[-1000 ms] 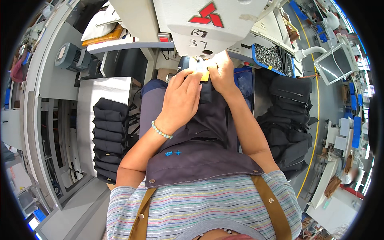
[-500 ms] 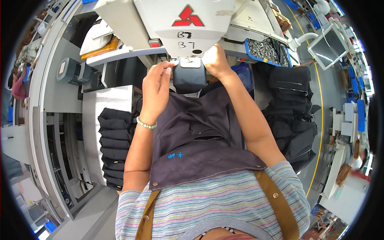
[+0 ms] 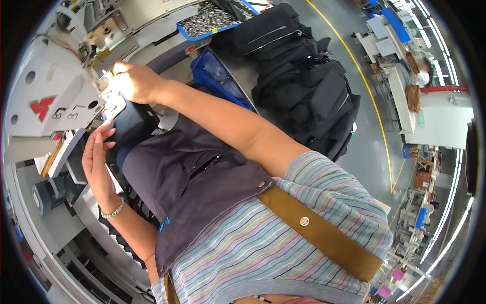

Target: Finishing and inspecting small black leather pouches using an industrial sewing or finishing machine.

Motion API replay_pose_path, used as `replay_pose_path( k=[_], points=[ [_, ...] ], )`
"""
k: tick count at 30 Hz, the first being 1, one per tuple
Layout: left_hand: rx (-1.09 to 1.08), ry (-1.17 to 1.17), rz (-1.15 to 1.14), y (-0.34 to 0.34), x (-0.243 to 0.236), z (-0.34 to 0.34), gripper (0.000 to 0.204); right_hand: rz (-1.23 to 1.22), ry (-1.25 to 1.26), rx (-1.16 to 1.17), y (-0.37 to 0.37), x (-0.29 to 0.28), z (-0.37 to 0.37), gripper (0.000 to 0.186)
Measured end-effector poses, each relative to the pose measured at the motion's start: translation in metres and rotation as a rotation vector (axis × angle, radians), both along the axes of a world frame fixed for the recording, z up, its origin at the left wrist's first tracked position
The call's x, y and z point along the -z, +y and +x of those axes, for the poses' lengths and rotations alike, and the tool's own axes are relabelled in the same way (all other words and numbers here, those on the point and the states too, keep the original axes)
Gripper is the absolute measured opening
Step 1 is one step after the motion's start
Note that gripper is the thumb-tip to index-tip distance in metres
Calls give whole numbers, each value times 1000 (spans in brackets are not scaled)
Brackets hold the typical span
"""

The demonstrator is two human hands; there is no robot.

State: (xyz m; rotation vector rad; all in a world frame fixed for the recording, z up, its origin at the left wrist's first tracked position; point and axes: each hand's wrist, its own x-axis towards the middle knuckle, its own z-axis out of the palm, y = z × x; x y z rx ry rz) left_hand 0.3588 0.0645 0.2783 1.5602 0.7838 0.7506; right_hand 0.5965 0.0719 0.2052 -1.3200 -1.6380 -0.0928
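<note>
The white head of an industrial sewing machine (image 3: 48,93) fills the upper left. Below its working end, a piece of black fabric (image 3: 135,120) hangs over the front, beside a small pale plate (image 3: 115,105). My right hand (image 3: 135,83) is closed at the far side of that plate, close under the machine; its fingertips, and whatever they grip, are hidden. On the near left side, my left hand (image 3: 98,157) has its fingers apart and lightly bent, with the tips beside the edge of the black fabric. Whether they touch it I cannot tell.
Beyond my right arm lies a large pile of black cloth pieces with zippers (image 3: 304,86). A blue tray of small metal parts (image 3: 210,20) stands at the back, and a blue bin with clear plastic (image 3: 217,76) sits nearer. A grey motor (image 3: 50,195) is at left.
My view has swung to the right and tilted, so the machine now appears at the upper left and more of the right-hand floor shows. Both hands stay near the machine's working end.
</note>
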Motion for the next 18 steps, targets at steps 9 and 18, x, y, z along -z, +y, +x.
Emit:
replay_pose_path(
  k=[9, 18],
  points=[
    [98, -102, -96, -14, -8, 5, 38, 19, -51, -65, -20, -14, -9, 7],
    [138, -437, -409, -43, 2, 29, 44, -91, 99, -51, -36, -16, -17, 21]
  ],
)
